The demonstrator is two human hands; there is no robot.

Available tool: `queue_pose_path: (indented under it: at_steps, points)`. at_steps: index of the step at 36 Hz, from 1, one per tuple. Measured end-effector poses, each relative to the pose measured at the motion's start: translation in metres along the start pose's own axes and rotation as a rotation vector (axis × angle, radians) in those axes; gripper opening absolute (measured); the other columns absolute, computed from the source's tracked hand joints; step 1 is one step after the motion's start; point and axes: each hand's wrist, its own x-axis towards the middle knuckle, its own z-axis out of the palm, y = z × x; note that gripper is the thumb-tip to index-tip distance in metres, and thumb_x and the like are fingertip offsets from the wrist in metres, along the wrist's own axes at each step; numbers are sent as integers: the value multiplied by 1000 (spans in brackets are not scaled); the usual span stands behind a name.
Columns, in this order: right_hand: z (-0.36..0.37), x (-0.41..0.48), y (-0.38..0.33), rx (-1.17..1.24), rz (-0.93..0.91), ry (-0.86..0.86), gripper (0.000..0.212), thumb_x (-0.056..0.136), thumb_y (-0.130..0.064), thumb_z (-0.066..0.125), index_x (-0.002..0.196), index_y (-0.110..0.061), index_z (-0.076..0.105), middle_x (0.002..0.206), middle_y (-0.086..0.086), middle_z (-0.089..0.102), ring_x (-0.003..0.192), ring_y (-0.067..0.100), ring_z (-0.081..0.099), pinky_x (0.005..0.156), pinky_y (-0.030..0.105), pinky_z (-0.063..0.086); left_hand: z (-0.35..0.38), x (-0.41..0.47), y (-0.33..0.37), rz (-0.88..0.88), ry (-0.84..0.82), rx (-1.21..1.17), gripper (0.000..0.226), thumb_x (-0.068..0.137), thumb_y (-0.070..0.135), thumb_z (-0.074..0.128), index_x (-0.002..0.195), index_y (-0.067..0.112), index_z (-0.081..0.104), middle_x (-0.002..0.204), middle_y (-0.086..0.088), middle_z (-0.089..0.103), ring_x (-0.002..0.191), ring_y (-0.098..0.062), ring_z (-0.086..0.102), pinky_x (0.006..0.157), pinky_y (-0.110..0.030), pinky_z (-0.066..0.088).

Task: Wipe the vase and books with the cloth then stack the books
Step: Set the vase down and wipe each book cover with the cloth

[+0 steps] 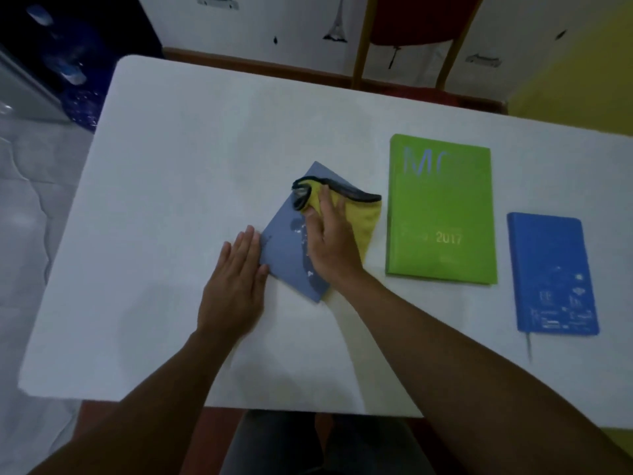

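Observation:
A grey-blue book [286, 248] lies turned at an angle in the middle of the white table [178, 159]. My right hand [330, 241] presses a yellow cloth with a dark hem [364, 214] flat onto the book's right half. My left hand [236, 279] lies flat, fingers together, with its fingertips on the book's left corner. To the right lies a large green book marked 2017 [442, 210]. A smaller bright blue notebook [553, 274] with a ribbon lies further right. No vase is in view.
A wooden chair with a red seat [411, 39] stands beyond the table's far edge. A dark blue object [72, 73] sits off the table at the far left. My lap shows below the near edge.

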Motion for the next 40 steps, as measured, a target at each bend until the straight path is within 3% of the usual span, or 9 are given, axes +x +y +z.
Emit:
queue_pose_path:
  at_steps: [2, 5, 12, 16, 21, 25, 33, 37, 40]
  points:
    - [11, -19, 7, -92, -162, -89, 51, 109, -28, 37, 158, -14, 34, 166, 3, 24, 157, 21, 7, 125, 56, 17, 0, 0, 0, 4, 12, -8, 57, 108, 29, 38, 160, 7, 25, 167, -8, 24, 156, -17, 21, 128, -41, 18]
    - [16, -42, 22, -362, -349, -201, 51, 109, -38, 28, 154, -21, 45, 170, 7, 21, 159, 27, 1, 128, 51, -5, -1, 0, 0, 33, 44, -7, 56, 107, 25, 39, 158, 5, 29, 165, -10, 29, 154, -20, 25, 127, -44, 22]
    - [-20, 2, 46, -760, -369, -124, 51, 106, -50, 34, 155, -39, 39, 172, 6, 13, 158, 35, 7, 124, 55, 10, 1, 1, -1, 35, 45, -5, 57, 107, 28, 42, 159, 6, 29, 165, -10, 31, 154, -21, 27, 125, -46, 27]
    - [-15, 36, 30, -767, -250, -69, 52, 108, -46, 32, 158, -37, 32, 172, 7, 9, 158, 38, 4, 125, 56, 9, 2, 0, 0, 30, 49, 4, 57, 108, 29, 41, 158, 6, 29, 165, -10, 31, 154, -22, 26, 126, -45, 25]
    - [10, -23, 29, -759, -583, -215, 51, 107, -34, 40, 157, -23, 39, 169, 8, 23, 157, 36, 14, 126, 53, 13, 2, 0, 0, 50, 82, -2, 55, 106, 26, 44, 156, 4, 34, 163, -12, 35, 153, -22, 29, 124, -47, 28]
    - [-28, -38, 59, -672, -678, -242, 46, 99, -23, 57, 144, -18, 58, 160, 7, 42, 153, 34, 31, 122, 54, 26, 1, 1, 1, 55, 113, -5, 54, 106, 26, 46, 154, 4, 38, 161, -13, 38, 151, -24, 34, 123, -48, 31]
    - [-26, 30, 35, -633, -374, -68, 50, 96, -22, 41, 141, -9, 60, 157, 17, 45, 146, 53, 32, 116, 67, 29, 1, 1, 1, 44, 82, -2, 56, 106, 27, 45, 156, 4, 34, 163, -12, 35, 153, -23, 30, 123, -48, 30]
    - [6, -10, 23, -629, -625, -229, 51, 101, -16, 43, 151, -7, 47, 162, 16, 38, 152, 44, 26, 121, 61, 26, 2, 1, 1, 48, 82, -1, 55, 106, 26, 45, 155, 4, 36, 163, -11, 35, 153, -23, 30, 123, -48, 30]
    - [-5, -37, 38, -579, -718, -304, 50, 100, -10, 54, 149, -9, 50, 162, 12, 38, 155, 38, 24, 124, 56, 22, 2, 1, 1, 50, 101, -3, 55, 105, 25, 47, 155, 4, 37, 162, -12, 36, 152, -23, 31, 122, -49, 31]
